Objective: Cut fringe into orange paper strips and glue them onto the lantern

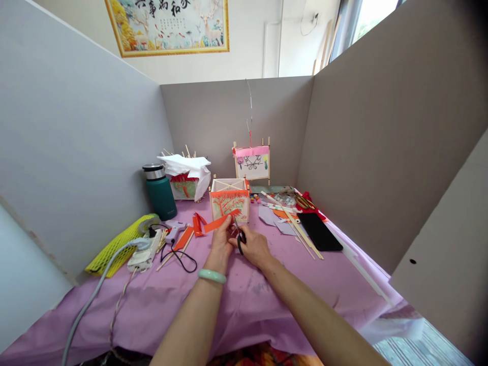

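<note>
Between the fingers of my left hand [222,238] is a strip of orange paper [215,224], whose right end is cut into a fringe. My right hand [252,245] grips black-handled scissors [241,239], their blades up against the fringed end. Just behind both hands stands a square paper lantern [229,203] on a stick frame, with an orange fringe along its top edge and a painted tree on its front. The strip's left part lies folded on the purple cloth.
A green bottle [160,195], glue gun [175,230] and power strip [147,254] lie left. Another lantern [252,163] hangs from a wire behind. On the right are a black phone [319,232], wooden sticks [304,236] and paper scraps. Grey panels [229,112] enclose the purple-covered table [305,284].
</note>
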The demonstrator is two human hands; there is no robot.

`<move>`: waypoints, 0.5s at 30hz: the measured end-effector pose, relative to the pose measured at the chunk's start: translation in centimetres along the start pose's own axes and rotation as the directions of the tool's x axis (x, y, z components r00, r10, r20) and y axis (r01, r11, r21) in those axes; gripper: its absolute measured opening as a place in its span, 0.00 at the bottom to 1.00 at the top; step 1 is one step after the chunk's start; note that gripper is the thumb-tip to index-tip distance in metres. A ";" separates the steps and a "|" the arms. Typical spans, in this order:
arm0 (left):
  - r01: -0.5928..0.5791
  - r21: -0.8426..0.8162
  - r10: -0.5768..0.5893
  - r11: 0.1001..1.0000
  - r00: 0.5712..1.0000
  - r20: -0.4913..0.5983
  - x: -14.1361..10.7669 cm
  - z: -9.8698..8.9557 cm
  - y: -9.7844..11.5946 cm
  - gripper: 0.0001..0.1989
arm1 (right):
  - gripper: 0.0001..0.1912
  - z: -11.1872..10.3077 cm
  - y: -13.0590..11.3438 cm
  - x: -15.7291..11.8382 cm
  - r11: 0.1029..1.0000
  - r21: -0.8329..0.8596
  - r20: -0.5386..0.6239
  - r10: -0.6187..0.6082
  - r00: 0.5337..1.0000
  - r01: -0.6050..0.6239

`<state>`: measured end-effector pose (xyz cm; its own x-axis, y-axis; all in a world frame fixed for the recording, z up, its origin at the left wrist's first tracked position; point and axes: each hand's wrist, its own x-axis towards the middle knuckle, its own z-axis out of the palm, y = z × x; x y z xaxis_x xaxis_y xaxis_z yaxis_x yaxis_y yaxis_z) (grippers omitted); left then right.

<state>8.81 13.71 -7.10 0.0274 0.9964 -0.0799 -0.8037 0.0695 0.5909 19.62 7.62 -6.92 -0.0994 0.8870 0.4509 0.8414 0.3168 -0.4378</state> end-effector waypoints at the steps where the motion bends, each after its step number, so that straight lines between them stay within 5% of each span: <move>1: -0.004 -0.003 0.004 1.000 1.000 -0.003 -0.1 0.1 0.0 0.13 | 0.18 0.0 0.0 0.0 1.000 -0.001 0.003 0.003 1.000 -0.003; 15: -0.017 0.002 0.017 1.000 1.000 -0.010 -0.6 0.5 0.2 0.14 | 0.18 -0.2 -0.2 0.0 1.000 -0.016 0.023 0.020 1.000 -0.020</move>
<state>8.97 13.17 -6.52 0.0077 0.9969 -0.0778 -0.8029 0.0526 0.5938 19.58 7.51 -6.72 -0.0945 0.9006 0.4242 0.8518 0.2937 -0.4337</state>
